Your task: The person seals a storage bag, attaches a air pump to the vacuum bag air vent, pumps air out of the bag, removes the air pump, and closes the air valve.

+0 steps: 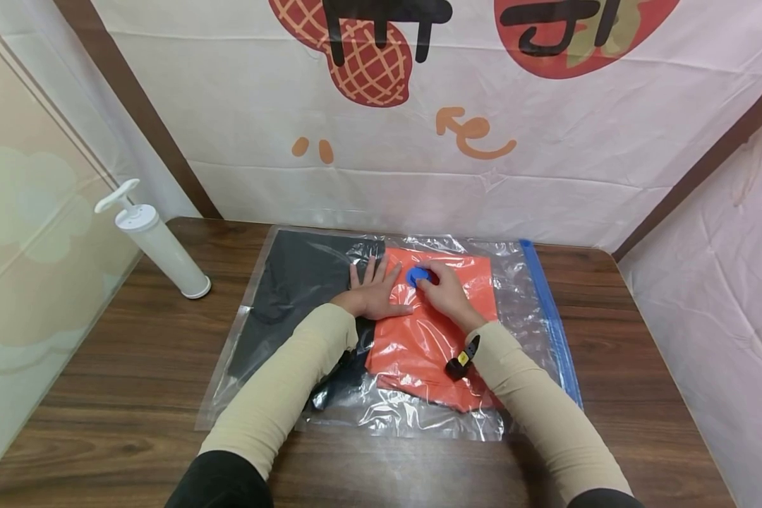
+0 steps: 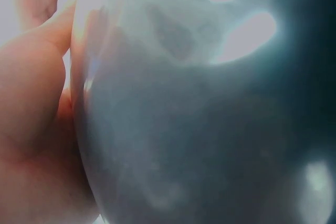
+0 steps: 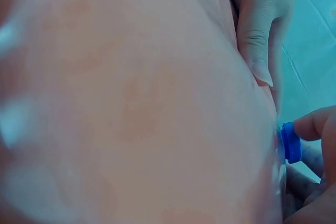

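A clear plastic vacuum storage bag (image 1: 514, 282) lies flat on the table, with a folded black cloth (image 1: 298, 282) in its left part and a folded orange cloth (image 1: 406, 346) in its right part. My left hand (image 1: 376, 295) rests on the bag with its fingers spread, where black and orange meet. Just right of it, my right hand (image 1: 446, 293) pinches a round blue valve cap (image 1: 416, 276) over the orange cloth. The right wrist view shows this cap (image 3: 292, 143) side-on at the bag's surface, between thumb and fingers. Black cloth under shiny film fills most of the left wrist view.
A white hand pump (image 1: 168, 250) with a T-shaped handle stands at the table's back left. The bag's blue zip edge (image 1: 549, 317) runs along its right side. Behind the brown wooden table (image 1: 101, 395) hangs a printed curtain (image 1: 381, 141).
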`<state>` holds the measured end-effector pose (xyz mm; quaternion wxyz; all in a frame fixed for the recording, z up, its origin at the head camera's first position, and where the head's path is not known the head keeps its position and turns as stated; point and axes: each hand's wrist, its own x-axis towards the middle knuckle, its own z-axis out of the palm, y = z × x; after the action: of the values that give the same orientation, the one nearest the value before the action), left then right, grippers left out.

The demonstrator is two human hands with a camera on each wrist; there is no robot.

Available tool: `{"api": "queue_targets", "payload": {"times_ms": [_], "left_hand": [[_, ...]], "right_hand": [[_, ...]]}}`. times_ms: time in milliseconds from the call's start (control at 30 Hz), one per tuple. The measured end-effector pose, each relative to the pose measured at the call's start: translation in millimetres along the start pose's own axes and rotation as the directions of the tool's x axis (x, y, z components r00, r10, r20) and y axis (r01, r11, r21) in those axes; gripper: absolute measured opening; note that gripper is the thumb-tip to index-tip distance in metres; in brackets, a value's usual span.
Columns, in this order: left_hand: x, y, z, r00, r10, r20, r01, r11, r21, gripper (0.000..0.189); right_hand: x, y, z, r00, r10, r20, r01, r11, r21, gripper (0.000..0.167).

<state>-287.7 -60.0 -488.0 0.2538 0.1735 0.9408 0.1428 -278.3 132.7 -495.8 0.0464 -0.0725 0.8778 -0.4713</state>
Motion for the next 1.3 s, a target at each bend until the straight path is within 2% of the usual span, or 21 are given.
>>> {"api": "queue_targets", "payload": {"times_ms": [200, 367, 500, 733, 967, 1100, 1300], "left_hand": [[-0.3, 0.3, -0.1, 1.0, -0.002, 0.009, 0.003, 1.0, -0.007, 0.104], [0.1, 0.1, -0.4, 1.0, -0.004, 0.014, 0.004, 1.0, -0.004, 0.105], [0.7, -0.5, -1.1, 1.0, -0.008, 0.01, 0.008, 1.0, -0.004, 0.104], [1.3, -0.5, -1.3, 1.0, -0.007, 0.016, 0.007, 1.0, -0.002, 0.104], [0.2, 0.3, -0.7, 1.0, -0.005, 0.018, 0.005, 1.0, -0.005, 0.104], [0.5, 0.0, -0.5, 1.0, -0.005, 0.018, 0.005, 1.0, -0.005, 0.104], [0.8, -0.6, -0.7, 1.0, -0.001, 0.019, 0.001, 1.0, -0.006, 0.104]], "right_hand": [[-1.1, 0.1, 0.5, 1.0, 0.002, -0.005, -0.002, 1.0, -0.011, 0.053], [-0.5, 0.6, 0.7, 1.0, -0.009, -0.017, 0.008, 0.999, -0.047, 0.044], [-0.9, -2.2, 0.0, 1.0, -0.012, -0.006, 0.012, 1.0, -0.028, 0.041], [-0.2, -2.1, 0.0, 1.0, 0.026, 0.001, -0.026, 0.999, -0.027, 0.054], [-0.7, 0.1, 0.6, 1.0, 0.015, -0.004, -0.015, 0.999, -0.046, 0.042], [0.0, 1.5, 1.0, 1.0, -0.012, 0.0, 0.012, 0.999, -0.053, 0.041], [-0.3, 1.0, 0.2, 1.0, 0.002, 0.007, -0.002, 1.0, -0.022, 0.041]]}}
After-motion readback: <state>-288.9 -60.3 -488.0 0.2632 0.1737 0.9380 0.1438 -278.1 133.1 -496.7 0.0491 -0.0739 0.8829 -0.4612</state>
